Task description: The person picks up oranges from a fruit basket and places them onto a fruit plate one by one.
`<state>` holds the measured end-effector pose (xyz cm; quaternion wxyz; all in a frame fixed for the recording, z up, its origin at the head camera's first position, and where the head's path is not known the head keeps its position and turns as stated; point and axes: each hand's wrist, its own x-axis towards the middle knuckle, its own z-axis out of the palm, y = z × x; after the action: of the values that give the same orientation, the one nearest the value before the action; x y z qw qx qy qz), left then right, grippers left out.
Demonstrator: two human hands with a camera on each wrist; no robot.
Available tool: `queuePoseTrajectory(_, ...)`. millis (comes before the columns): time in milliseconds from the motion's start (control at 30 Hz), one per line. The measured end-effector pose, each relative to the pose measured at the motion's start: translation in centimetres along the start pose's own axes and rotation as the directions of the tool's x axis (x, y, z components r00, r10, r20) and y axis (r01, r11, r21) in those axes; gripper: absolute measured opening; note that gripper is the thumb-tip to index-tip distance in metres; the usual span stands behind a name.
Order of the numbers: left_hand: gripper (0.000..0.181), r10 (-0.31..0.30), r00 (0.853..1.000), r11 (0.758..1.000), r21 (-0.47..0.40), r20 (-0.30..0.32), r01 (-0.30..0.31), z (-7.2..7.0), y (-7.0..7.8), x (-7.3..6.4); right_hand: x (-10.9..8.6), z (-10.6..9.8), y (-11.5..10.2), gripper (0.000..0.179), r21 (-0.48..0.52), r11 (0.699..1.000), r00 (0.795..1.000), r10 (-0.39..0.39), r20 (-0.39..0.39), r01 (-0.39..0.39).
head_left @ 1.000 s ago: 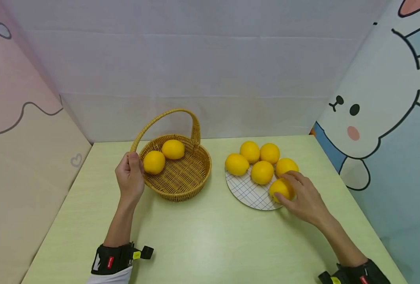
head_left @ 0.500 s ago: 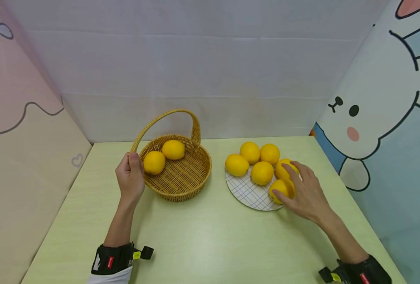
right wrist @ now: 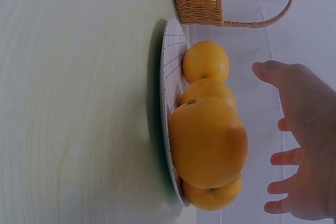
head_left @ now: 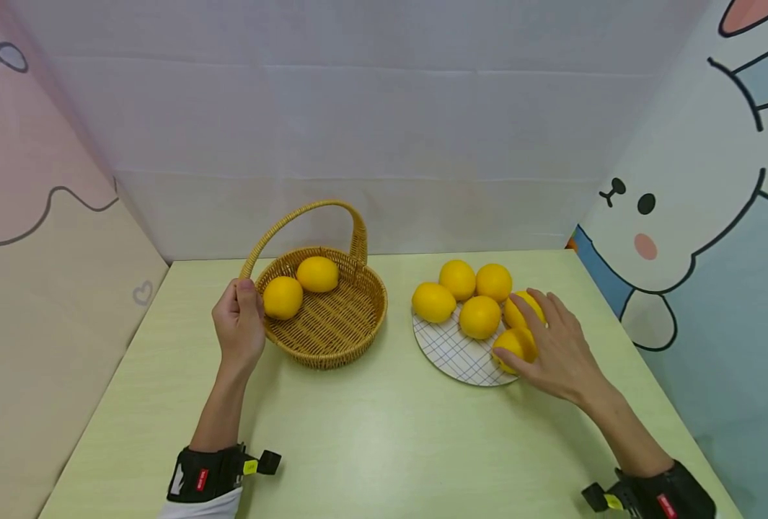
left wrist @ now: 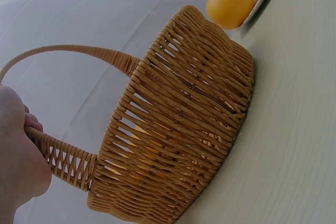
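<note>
My left hand (head_left: 239, 321) grips the near end of the arched handle (head_left: 306, 210) of a round wicker basket (head_left: 332, 353). In the basket lie two lemons, one at the left (head_left: 283, 298) and one farther back (head_left: 318, 274). At the right, my right hand (head_left: 555, 353) hovers over a plate with its thumb and fingers spread, holding nothing. Under it are the front lemon (head_left: 512, 349) and another lemon (head_left: 517, 311), both partly hidden by fingers in the head view. The right wrist view shows a gap between this hand (right wrist: 310, 140) and the fruit (right wrist: 207, 142).
Several more lemons, one in the middle (head_left: 479, 317), rest on the white plate (head_left: 451, 353) with a crossed-line pattern. Plate and basket stand apart on a pale green table (head_left: 371, 432). A white wall sheet (head_left: 384, 144) rises behind, with printed panels at both sides.
My right hand has loosened from the front lemon, spread its fingers and shifted slightly up over the two right-hand lemons. The left hand and basket stay as they were.
</note>
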<state>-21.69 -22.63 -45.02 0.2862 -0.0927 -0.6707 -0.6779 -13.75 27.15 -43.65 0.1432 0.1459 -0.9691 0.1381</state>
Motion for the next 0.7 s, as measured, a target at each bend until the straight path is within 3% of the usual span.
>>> queuePoseTrajectory(267, 0.048, 0.014, 1.000, 1.000, 0.001, -0.004, -0.014, 0.0, 0.0, 0.0, 0.8, -0.1, -0.7, 0.089, 0.010, 0.999, 0.999, -0.033, 0.017, 0.033)
queuePoseTrajectory(500, 0.047, 0.022, 1.000, 0.999, -0.034, 0.006, -0.022, 0.0, 0.0, 0.1, 2.6, 0.1, -2.3, 0.088, 0.022, 0.997, 0.996, -0.076, 0.039, 0.075)
queuePoseTrajectory(700, 0.047, 0.031, 1.000, 0.999, -0.009, 0.004, -0.031, 0.1, 0.1, 0.1, 4.5, 0.5, -4.2, 0.085, 0.051, 0.990, 0.989, -0.132, 0.071, 0.128)
